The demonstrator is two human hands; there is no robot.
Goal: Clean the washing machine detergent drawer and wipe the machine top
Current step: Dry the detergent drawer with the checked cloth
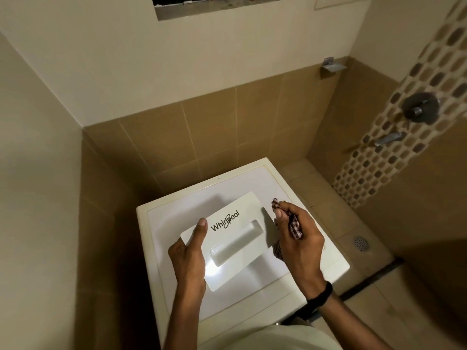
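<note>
Here we hold the drawer [233,238] above the machine top [275,183], cloth [294,227] at the ready.

We see the left hand [188,256] gripping the drawer's left edge, thumb laid flat on the front panel and fingers wrapped behind it, which we judge keeps the panel facing up and steady for wiping. The right hand [298,241] sits just beside the drawer's right edge, its fingers closed around a bunched checked cloth, a corner poking out past the fingertips; we take it that the cloth is gathered small to work into the recessed handle and edges. The drawer casts a shadow on the top, so we judge it lifted clear, not resting. On the panel we read "Whirlpool" in dark letters. We can read no other writing.
</note>
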